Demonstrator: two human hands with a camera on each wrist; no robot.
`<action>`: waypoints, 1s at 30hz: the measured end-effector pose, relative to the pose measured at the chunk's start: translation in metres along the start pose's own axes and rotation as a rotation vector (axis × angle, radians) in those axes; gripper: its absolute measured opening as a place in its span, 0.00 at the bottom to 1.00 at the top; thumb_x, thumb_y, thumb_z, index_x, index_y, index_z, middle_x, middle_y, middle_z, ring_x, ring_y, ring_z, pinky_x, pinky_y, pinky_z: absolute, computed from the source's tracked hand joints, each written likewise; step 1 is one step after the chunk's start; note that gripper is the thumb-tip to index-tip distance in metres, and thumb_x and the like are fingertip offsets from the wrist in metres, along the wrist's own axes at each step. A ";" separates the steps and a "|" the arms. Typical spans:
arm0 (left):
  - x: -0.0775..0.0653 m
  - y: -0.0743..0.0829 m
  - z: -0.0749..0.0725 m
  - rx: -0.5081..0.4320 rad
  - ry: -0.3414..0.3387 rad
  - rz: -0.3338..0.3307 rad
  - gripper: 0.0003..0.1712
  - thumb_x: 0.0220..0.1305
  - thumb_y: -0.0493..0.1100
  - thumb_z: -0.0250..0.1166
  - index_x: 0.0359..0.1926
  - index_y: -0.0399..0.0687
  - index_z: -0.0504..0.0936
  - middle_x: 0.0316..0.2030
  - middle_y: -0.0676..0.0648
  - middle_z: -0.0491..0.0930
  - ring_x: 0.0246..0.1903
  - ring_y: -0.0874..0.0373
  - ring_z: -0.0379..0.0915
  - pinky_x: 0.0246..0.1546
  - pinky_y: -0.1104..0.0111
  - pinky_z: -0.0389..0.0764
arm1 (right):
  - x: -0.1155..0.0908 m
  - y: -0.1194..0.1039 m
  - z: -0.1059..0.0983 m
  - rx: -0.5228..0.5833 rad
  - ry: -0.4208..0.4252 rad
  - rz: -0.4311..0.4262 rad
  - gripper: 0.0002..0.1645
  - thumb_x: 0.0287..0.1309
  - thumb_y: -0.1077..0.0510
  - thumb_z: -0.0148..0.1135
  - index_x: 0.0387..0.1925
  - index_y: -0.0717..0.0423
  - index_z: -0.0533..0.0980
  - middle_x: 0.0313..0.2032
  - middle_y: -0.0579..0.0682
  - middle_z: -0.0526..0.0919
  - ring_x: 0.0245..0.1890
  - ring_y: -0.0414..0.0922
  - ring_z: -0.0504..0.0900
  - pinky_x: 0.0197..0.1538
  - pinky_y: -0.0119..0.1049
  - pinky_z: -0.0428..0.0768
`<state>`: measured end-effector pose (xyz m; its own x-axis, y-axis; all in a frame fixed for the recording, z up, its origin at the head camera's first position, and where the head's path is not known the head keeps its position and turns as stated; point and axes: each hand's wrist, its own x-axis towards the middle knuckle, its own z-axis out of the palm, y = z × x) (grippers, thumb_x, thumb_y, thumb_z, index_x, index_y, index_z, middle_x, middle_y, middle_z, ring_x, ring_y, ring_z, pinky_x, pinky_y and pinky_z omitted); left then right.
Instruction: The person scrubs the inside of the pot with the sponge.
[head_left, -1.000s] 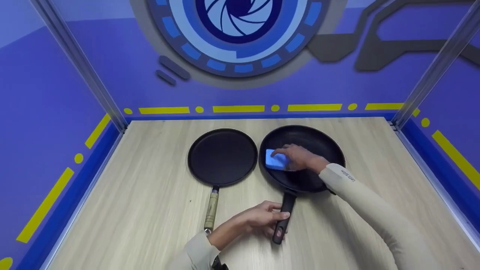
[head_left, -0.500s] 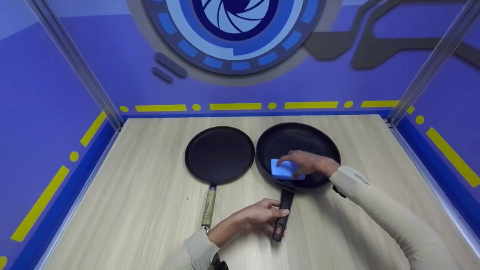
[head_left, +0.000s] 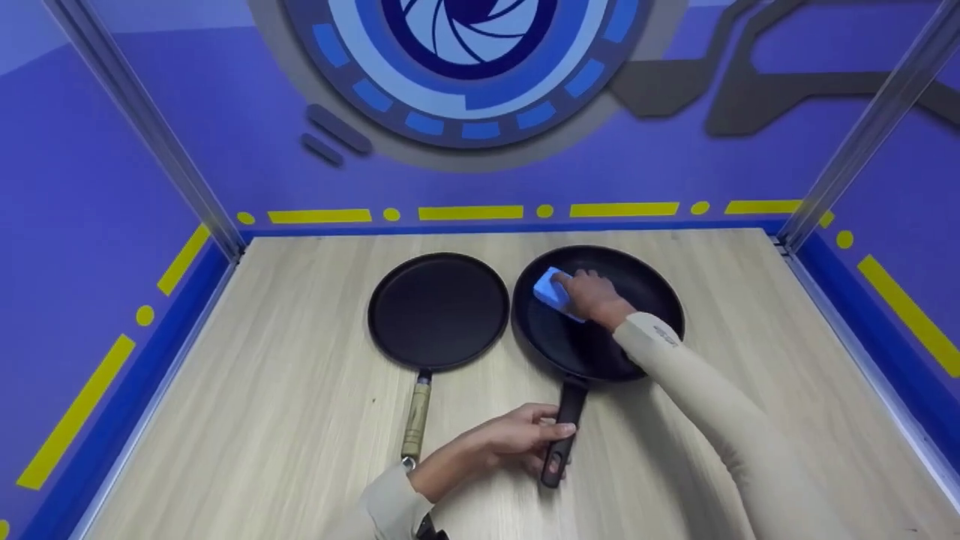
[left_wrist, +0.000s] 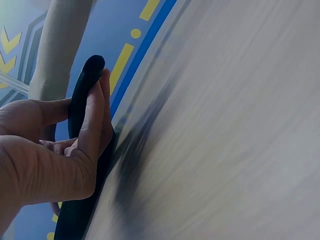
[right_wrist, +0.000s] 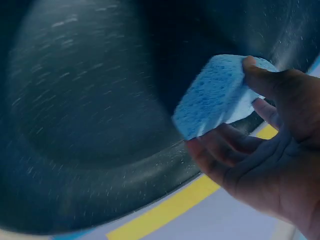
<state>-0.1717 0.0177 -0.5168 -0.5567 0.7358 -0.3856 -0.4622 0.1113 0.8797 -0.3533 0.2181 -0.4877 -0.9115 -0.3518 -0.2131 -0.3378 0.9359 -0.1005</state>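
A deep black frying pan (head_left: 637, 289) sits on the right half of the wooden table. Its black handle (head_left: 571, 405) points toward the person, and the left hand (head_left: 517, 435) grips it between thumb and fingers. In the left wrist view, the fingers of that hand wrap the handle (left_wrist: 86, 82) from both sides. Inside the pan, the right hand (head_left: 596, 295) pinches a light blue sponge (head_left: 551, 289) against the far left part of the pan. The right wrist view shows the sponge (right_wrist: 215, 95) between thumb and fingers, with small light specks on the pan's surface (right_wrist: 90, 95).
Close beside the frying pan, on its left, lies a flat round black pan (head_left: 439, 311) with a greenish handle (head_left: 417, 420). Blue printed walls (head_left: 480, 180) enclose the table (head_left: 285, 390) at the back and both sides.
With the sponge, the right hand moves first toward the near side of the pan, then back up to its far left part. The left hand keeps its grip on the handle.
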 end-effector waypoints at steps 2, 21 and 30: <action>-0.002 -0.001 0.001 0.004 0.007 0.001 0.11 0.77 0.42 0.58 0.50 0.38 0.77 0.28 0.46 0.83 0.24 0.58 0.83 0.30 0.66 0.88 | 0.003 -0.003 -0.002 0.029 -0.024 0.037 0.36 0.64 0.57 0.70 0.70 0.52 0.67 0.58 0.69 0.78 0.60 0.69 0.75 0.60 0.65 0.77; 0.003 0.003 0.001 0.033 0.036 0.001 0.11 0.77 0.41 0.58 0.52 0.38 0.78 0.28 0.45 0.83 0.24 0.57 0.84 0.28 0.68 0.87 | -0.056 -0.009 0.005 -0.022 -0.034 -0.280 0.38 0.52 0.51 0.80 0.64 0.49 0.73 0.41 0.61 0.83 0.46 0.59 0.82 0.51 0.54 0.83; -0.001 -0.004 0.001 0.003 0.012 0.030 0.06 0.76 0.40 0.59 0.47 0.42 0.78 0.27 0.46 0.84 0.23 0.57 0.84 0.29 0.65 0.88 | -0.062 0.001 0.013 0.013 0.020 -0.267 0.37 0.53 0.53 0.79 0.65 0.44 0.76 0.58 0.65 0.81 0.56 0.64 0.80 0.51 0.57 0.85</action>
<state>-0.1683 0.0171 -0.5194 -0.5782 0.7309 -0.3627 -0.4432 0.0918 0.8917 -0.2943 0.2404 -0.4875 -0.7953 -0.5853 -0.1577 -0.5636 0.8098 -0.1630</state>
